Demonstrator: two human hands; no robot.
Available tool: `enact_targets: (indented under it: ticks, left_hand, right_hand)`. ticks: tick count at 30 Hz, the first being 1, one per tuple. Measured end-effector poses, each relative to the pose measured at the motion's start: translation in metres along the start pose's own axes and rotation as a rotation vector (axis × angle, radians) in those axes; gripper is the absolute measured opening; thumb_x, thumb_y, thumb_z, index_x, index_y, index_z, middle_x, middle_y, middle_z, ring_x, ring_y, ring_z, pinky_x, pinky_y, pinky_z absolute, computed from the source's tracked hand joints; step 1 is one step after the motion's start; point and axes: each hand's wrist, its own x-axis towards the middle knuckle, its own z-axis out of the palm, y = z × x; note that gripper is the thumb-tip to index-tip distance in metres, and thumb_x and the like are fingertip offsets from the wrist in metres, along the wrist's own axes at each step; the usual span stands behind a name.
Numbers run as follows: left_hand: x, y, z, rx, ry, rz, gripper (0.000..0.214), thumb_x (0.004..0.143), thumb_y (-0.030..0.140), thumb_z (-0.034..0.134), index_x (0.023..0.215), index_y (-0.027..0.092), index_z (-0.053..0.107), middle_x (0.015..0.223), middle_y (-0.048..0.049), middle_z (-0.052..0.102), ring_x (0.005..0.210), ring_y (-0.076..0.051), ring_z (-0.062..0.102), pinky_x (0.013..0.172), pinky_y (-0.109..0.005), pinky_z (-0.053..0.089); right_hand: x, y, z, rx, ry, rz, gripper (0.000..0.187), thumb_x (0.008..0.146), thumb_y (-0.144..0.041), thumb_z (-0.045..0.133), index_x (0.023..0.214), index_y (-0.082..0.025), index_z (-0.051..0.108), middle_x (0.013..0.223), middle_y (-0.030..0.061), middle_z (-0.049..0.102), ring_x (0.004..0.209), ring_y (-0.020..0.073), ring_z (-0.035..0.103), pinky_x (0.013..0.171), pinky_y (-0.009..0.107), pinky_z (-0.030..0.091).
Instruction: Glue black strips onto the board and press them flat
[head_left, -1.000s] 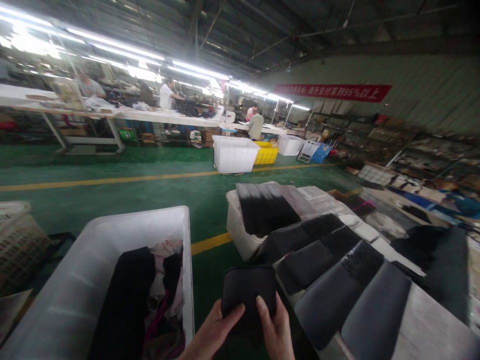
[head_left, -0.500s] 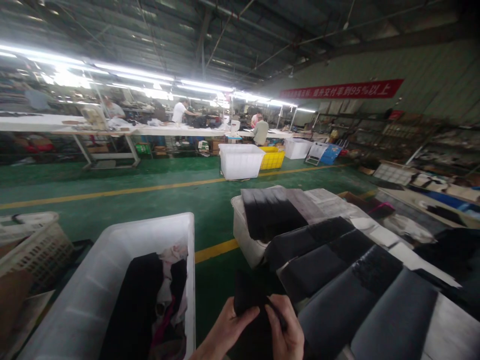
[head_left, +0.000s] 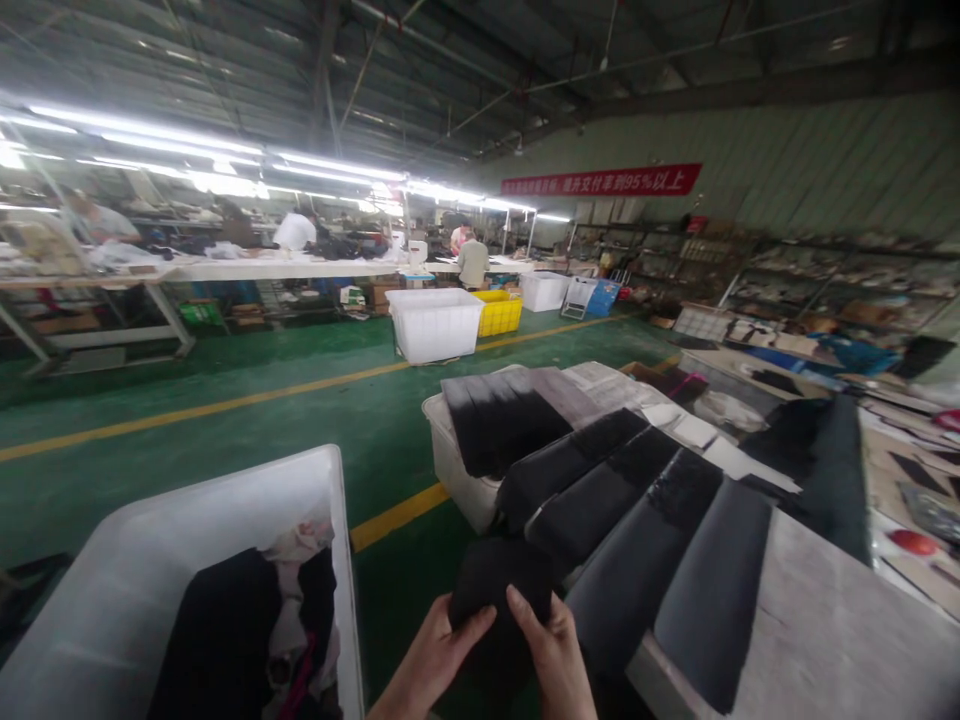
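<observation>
Both my hands hold one small black fabric piece [head_left: 491, 590] low in the middle of the view, above the green floor. My left hand [head_left: 435, 662] grips its lower left side with the thumb on top. My right hand [head_left: 551, 660] clasps its right side, fingers closed over the edge. Just to the right, several long black fabric strips [head_left: 600, 500] lie side by side, draped over the edge of a grey table [head_left: 825, 640].
A big white bin [head_left: 135, 590] with dark and pale cloth stands at lower left. A second white bin [head_left: 461, 480] sits under the strips' far end. Yellow floor lines, more bins [head_left: 435, 322] and several people at long tables lie beyond.
The black piece went from flat and rectangular to bunched and rounded between my hands. The view has swung a little to the right, so the left basket has gone out of frame.
</observation>
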Motion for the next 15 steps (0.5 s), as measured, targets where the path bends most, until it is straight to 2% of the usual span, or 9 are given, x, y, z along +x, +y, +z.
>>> enact_targets:
  ticks: [4, 6, 7, 10, 11, 12, 15]
  left_hand:
    - [-0.003, 0.003, 0.005, 0.052, 0.041, -0.025, 0.061, 0.077, 0.067, 0.065, 0.1, 0.011, 0.073, 0.098, -0.0094, 0.073, 0.097, -0.03, 0.064, 0.084, -0.032, 0.052]
    - [-0.004, 0.0, 0.006, 0.091, 0.045, 0.001, 0.059, 0.077, 0.067, 0.063, 0.093, 0.011, 0.073, 0.093, -0.009, 0.073, 0.093, -0.029, 0.063, 0.081, -0.031, 0.052]
    - [-0.005, -0.002, 0.006, 0.098, 0.043, 0.006, 0.058, 0.078, 0.066, 0.063, 0.094, 0.011, 0.072, 0.093, -0.0089, 0.072, 0.093, -0.028, 0.063, 0.082, -0.031, 0.052]
    - [-0.004, -0.008, 0.004, 0.109, 0.021, 0.004, 0.056, 0.081, 0.063, 0.062, 0.101, 0.012, 0.071, 0.095, -0.0089, 0.072, 0.094, -0.027, 0.064, 0.083, -0.03, 0.051]
    - [-0.004, -0.011, 0.003, 0.116, 0.025, 0.012, 0.054, 0.081, 0.062, 0.062, 0.101, 0.012, 0.071, 0.095, -0.0086, 0.072, 0.093, -0.027, 0.064, 0.084, -0.03, 0.051]
    - [-0.002, -0.013, 0.002, 0.121, 0.024, 0.023, 0.053, 0.08, 0.061, 0.063, 0.1, 0.013, 0.072, 0.094, -0.0083, 0.072, 0.092, -0.026, 0.064, 0.083, -0.03, 0.051]
    - [0.001, -0.018, 0.0, 0.092, -0.033, 0.038, 0.052, 0.079, 0.061, 0.065, 0.092, 0.011, 0.072, 0.087, -0.0075, 0.071, 0.082, -0.024, 0.063, 0.075, -0.029, 0.052]
  right_hand:
    - [-0.001, 0.008, -0.003, -0.323, 0.097, -0.347, 0.023, 0.076, -0.04, 0.074, 0.087, -0.02, 0.072, 0.086, 0.0048, 0.07, 0.082, 0.0193, 0.064, 0.077, 0.027, 0.051]
    - [-0.003, 0.006, -0.007, -0.387, 0.1, -0.446, 0.019, 0.076, -0.039, 0.073, 0.079, -0.021, 0.071, 0.082, 0.0033, 0.067, 0.079, 0.0177, 0.061, 0.074, 0.026, 0.049]
    - [-0.003, 0.003, -0.009, -0.356, 0.065, -0.404, 0.019, 0.078, -0.039, 0.072, 0.079, -0.021, 0.071, 0.08, 0.003, 0.066, 0.078, 0.0175, 0.06, 0.073, 0.026, 0.049]
    - [-0.006, -0.008, -0.013, -0.162, -0.072, -0.099, 0.025, 0.081, -0.042, 0.068, 0.093, -0.02, 0.072, 0.077, 0.0031, 0.066, 0.077, 0.0192, 0.062, 0.073, 0.03, 0.05]
    - [-0.007, -0.011, -0.013, -0.139, -0.093, -0.056, 0.027, 0.081, -0.043, 0.068, 0.095, -0.019, 0.072, 0.076, 0.003, 0.066, 0.077, 0.0197, 0.062, 0.073, 0.031, 0.05]
    - [-0.007, -0.013, -0.013, -0.155, -0.09, -0.073, 0.027, 0.08, -0.042, 0.07, 0.093, -0.019, 0.072, 0.076, 0.0028, 0.065, 0.078, 0.0197, 0.062, 0.073, 0.03, 0.05]
    - [-0.009, -0.013, -0.009, -0.288, -0.011, -0.275, 0.02, 0.078, -0.039, 0.073, 0.076, -0.019, 0.07, 0.076, 0.0008, 0.062, 0.076, 0.0165, 0.058, 0.071, 0.025, 0.046]
